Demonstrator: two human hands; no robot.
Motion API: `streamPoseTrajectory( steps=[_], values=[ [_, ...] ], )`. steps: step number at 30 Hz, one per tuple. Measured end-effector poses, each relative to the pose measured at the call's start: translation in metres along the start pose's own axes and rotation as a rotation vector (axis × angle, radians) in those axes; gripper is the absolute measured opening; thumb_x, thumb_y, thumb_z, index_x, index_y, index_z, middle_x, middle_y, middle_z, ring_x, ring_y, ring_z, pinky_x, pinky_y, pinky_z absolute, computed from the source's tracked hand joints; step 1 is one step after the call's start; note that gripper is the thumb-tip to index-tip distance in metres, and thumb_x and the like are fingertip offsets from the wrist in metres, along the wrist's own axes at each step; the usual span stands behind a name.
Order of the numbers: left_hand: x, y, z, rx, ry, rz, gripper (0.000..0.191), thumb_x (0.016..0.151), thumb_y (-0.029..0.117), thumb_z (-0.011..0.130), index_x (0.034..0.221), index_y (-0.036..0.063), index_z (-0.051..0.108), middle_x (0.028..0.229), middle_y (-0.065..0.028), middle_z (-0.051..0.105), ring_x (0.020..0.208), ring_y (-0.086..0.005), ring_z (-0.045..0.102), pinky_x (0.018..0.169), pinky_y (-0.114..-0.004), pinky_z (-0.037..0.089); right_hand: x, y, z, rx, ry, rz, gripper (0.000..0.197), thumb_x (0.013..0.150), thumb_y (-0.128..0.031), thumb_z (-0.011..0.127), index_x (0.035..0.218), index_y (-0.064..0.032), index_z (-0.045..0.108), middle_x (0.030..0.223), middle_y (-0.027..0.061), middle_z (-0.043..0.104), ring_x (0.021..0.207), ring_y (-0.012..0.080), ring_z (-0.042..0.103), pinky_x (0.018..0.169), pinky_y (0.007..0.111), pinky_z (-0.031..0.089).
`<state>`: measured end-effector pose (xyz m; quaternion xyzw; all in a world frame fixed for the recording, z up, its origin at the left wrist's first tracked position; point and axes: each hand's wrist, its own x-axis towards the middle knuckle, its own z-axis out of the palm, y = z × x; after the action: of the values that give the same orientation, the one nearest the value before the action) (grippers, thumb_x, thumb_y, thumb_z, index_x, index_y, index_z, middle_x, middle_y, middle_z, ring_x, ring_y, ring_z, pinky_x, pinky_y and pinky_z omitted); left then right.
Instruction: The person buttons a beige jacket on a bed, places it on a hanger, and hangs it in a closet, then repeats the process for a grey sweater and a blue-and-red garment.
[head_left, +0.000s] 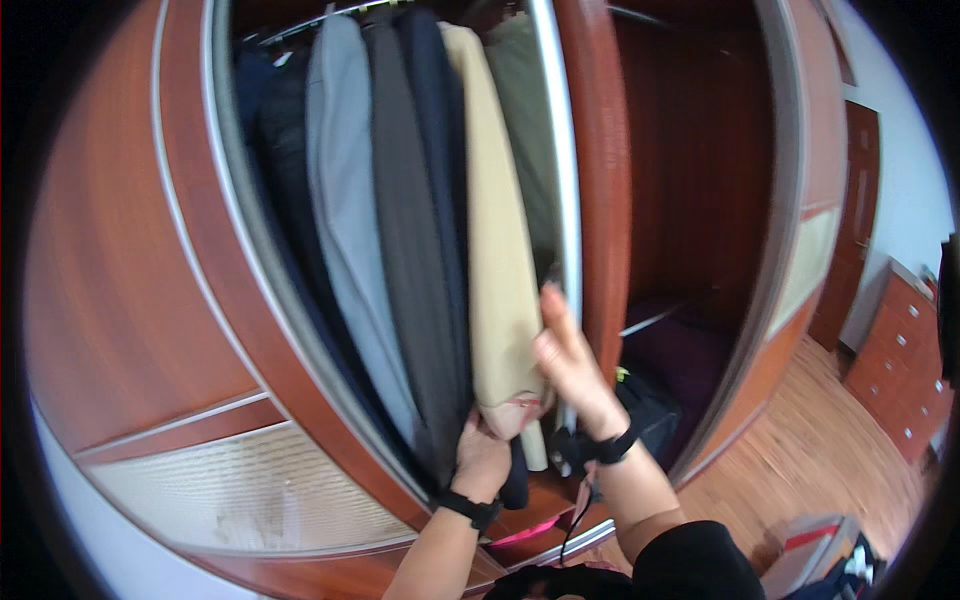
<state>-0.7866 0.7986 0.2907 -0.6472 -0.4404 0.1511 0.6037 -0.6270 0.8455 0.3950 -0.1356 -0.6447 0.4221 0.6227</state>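
Observation:
A beige jacket hangs in the wardrobe, its sleeve towards me. My left hand is at the sleeve's lower end, the fingers partly hidden behind the cuff, so its grip is unclear. Beside the jacket's right edge, my right hand is raised with thumb and fingers apart; it is blurred, and nothing shows in it. Left of the beige jacket hang a navy garment, a dark grey jacket and a light blue-grey jacket. An olive garment hangs on the right.
A red-brown upright panel with a pale metal edge divides the wardrobe. A black bag lies in the right compartment. Sliding door panels stand at left. A chest of drawers and a box stand on the wooden floor.

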Motion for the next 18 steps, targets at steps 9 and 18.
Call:
streamPoseTrajectory(
  steps=[9, 18],
  values=[
    [-0.005, 0.002, -0.009, -1.151, 0.048, -0.092, 0.015, 0.078, 0.021, 0.06, 0.083, 0.009, 0.068, 0.094, -0.0098, 0.065, 0.11, -0.0252, 0.053, 0.103, -0.049, 0.029, -0.11, -0.002, -0.022, -0.742, 0.024, -0.018, 0.064, 0.082, -0.014, 0.065, 0.136, -0.0028, 0.033, 0.137, 0.0185, 0.039, 0.125, 0.0333, 0.041, 0.102, 0.037, 0.037],
    [-0.044, -0.016, -0.089, -1.055, 0.473, -0.548, 0.022, 0.086, 0.013, 0.052, 0.106, 0.0086, 0.06, 0.123, -0.0157, 0.051, 0.12, -0.0403, 0.039, 0.101, -0.057, 0.023, -0.27, -0.067, -0.127, -1.059, -0.3, 0.553, 0.04, 0.082, -0.015, 0.059, 0.12, -0.0057, 0.052, 0.11, 0.0185, 0.06, 0.099, 0.0354, 0.058, 0.082, 0.041, 0.048]
  ],
)
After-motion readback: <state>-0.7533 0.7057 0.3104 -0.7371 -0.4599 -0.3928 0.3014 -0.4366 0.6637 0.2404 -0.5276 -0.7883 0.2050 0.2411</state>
